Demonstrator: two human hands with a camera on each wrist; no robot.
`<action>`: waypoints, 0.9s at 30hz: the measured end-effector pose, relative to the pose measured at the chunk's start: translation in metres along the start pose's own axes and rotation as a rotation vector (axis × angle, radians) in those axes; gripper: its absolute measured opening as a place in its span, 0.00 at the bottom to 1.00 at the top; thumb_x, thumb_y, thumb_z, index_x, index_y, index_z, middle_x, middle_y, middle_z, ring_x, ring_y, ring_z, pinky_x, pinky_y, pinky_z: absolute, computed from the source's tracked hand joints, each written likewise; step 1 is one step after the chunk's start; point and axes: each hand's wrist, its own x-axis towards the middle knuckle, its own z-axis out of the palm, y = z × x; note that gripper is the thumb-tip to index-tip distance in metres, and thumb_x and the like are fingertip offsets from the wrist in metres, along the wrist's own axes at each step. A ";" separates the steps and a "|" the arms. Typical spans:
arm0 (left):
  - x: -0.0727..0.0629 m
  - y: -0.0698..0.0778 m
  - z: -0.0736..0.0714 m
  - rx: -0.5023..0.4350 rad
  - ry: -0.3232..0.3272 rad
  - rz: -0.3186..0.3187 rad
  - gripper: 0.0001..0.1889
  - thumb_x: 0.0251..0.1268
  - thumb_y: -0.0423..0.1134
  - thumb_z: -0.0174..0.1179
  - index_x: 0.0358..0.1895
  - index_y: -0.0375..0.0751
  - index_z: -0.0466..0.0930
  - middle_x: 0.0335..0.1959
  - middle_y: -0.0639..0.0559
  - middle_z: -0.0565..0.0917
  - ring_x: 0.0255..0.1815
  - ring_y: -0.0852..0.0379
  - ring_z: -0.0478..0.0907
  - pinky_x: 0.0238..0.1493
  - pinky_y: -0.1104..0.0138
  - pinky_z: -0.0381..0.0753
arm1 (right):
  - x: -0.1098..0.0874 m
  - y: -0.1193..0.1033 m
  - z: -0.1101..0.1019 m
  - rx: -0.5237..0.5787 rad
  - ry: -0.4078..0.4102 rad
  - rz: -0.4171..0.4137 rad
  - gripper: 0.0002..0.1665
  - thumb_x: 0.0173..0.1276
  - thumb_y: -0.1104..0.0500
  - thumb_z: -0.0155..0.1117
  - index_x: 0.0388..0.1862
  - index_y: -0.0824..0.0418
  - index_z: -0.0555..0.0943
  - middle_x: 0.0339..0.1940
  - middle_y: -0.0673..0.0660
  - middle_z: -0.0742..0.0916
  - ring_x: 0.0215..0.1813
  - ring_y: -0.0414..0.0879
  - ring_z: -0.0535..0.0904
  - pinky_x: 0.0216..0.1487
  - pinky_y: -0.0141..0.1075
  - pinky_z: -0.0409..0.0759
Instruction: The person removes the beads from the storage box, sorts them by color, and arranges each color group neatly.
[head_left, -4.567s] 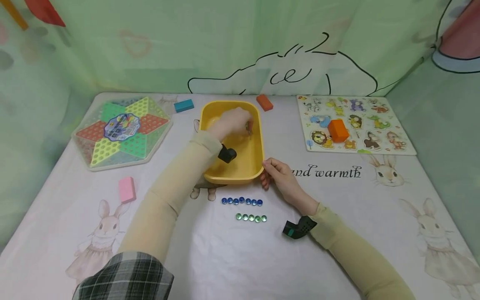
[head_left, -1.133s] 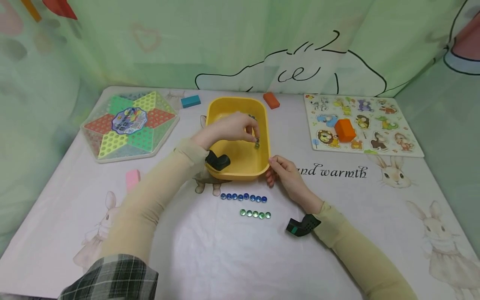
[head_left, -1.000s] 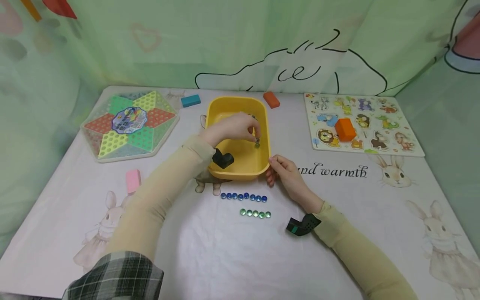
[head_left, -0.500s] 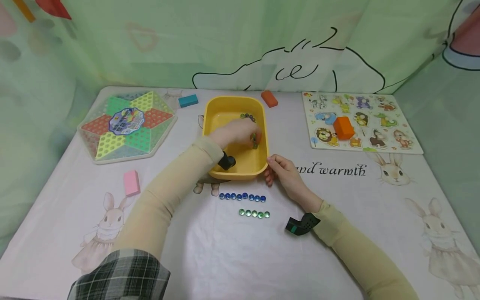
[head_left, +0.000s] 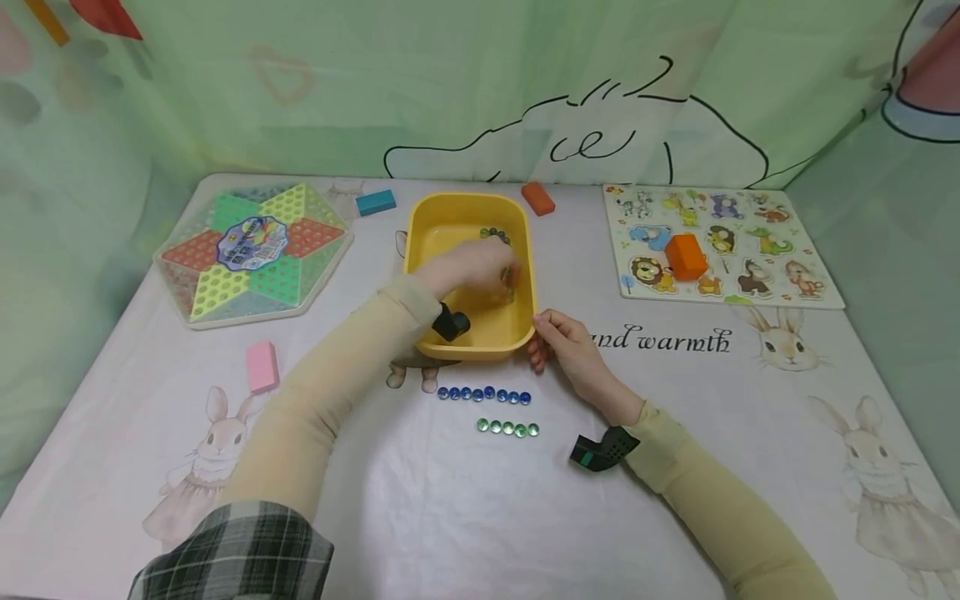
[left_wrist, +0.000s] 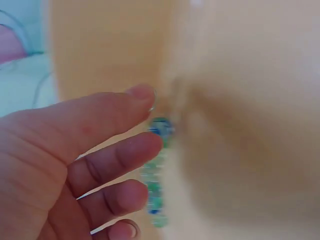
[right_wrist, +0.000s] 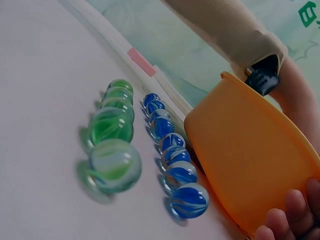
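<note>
My left hand (head_left: 480, 268) reaches down inside the yellow plastic tub (head_left: 491, 343), near its right wall. In the left wrist view the thumb and loosely bent fingers (left_wrist: 115, 155) stand apart, beside several blue and green marbles (left_wrist: 155, 197); one marble (left_wrist: 161, 128) lies just past the thumb and fingertip. More marbles (head_left: 495, 234) show beyond the hand along the tub's far right side. My right hand (head_left: 573, 354) pinches the tub's front right corner, its fingers (right_wrist: 297, 212) curled at the wall. In front lie a row of blue swirl marbles (head_left: 483, 394) and a row of green ones (head_left: 508, 428).
A hexagonal Chinese checkers board (head_left: 255, 254) lies at the back left, an animal puzzle board (head_left: 731, 275) at the right with an orange block (head_left: 686, 257) on it. Blue (head_left: 376, 202), red-orange (head_left: 537, 198) and pink (head_left: 262, 367) blocks lie about the tub.
The blue row has one more marble than in the oldest frame. My left hand has dipped lower into the tub over the last second, while my right hand stays at the tub's corner.
</note>
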 end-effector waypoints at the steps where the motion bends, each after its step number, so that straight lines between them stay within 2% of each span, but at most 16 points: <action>1: -0.003 0.001 -0.003 -0.009 0.011 0.008 0.08 0.59 0.40 0.61 0.40 0.43 0.81 0.39 0.50 0.80 0.41 0.56 0.71 0.47 0.65 0.71 | 0.000 0.000 0.000 0.006 0.001 0.001 0.14 0.74 0.56 0.44 0.29 0.59 0.70 0.22 0.49 0.78 0.22 0.39 0.73 0.25 0.29 0.75; 4: -0.015 0.004 -0.012 -0.047 0.058 0.042 0.06 0.60 0.41 0.60 0.37 0.43 0.80 0.34 0.51 0.80 0.37 0.57 0.70 0.42 0.67 0.70 | 0.001 0.001 0.000 0.021 -0.003 0.001 0.14 0.74 0.57 0.43 0.28 0.59 0.70 0.22 0.49 0.78 0.22 0.39 0.73 0.25 0.29 0.75; 8: -0.039 0.012 -0.020 -0.102 0.125 0.076 0.07 0.61 0.44 0.60 0.37 0.45 0.79 0.30 0.53 0.79 0.33 0.58 0.70 0.37 0.69 0.69 | 0.001 0.000 0.001 0.035 -0.005 0.001 0.14 0.74 0.56 0.44 0.28 0.59 0.70 0.22 0.49 0.78 0.22 0.39 0.73 0.25 0.29 0.75; 13: -0.073 0.028 -0.015 -0.101 0.170 0.096 0.08 0.60 0.46 0.60 0.38 0.48 0.78 0.28 0.55 0.78 0.31 0.58 0.71 0.33 0.70 0.67 | 0.001 0.001 0.000 0.029 0.000 -0.002 0.14 0.74 0.56 0.44 0.28 0.58 0.71 0.21 0.49 0.79 0.22 0.39 0.74 0.25 0.30 0.75; 16: -0.090 0.036 -0.002 -0.102 0.178 0.108 0.07 0.60 0.46 0.60 0.37 0.49 0.78 0.26 0.57 0.78 0.29 0.59 0.71 0.32 0.70 0.67 | 0.000 0.001 -0.001 0.017 0.005 -0.006 0.14 0.74 0.56 0.44 0.28 0.58 0.71 0.21 0.48 0.78 0.22 0.39 0.74 0.25 0.29 0.75; 22: -0.121 0.040 0.038 -0.161 0.205 0.173 0.05 0.58 0.42 0.62 0.35 0.47 0.78 0.22 0.60 0.76 0.24 0.65 0.70 0.28 0.74 0.69 | 0.001 0.002 0.000 0.016 -0.001 -0.002 0.14 0.74 0.57 0.44 0.28 0.59 0.71 0.22 0.49 0.78 0.22 0.39 0.74 0.25 0.29 0.75; 27: -0.141 0.043 0.065 -0.147 0.205 0.168 0.06 0.56 0.42 0.63 0.34 0.47 0.77 0.18 0.61 0.71 0.19 0.66 0.66 0.24 0.75 0.66 | 0.001 0.001 0.001 0.009 0.006 -0.006 0.14 0.74 0.56 0.44 0.27 0.58 0.71 0.22 0.49 0.79 0.22 0.39 0.74 0.25 0.29 0.75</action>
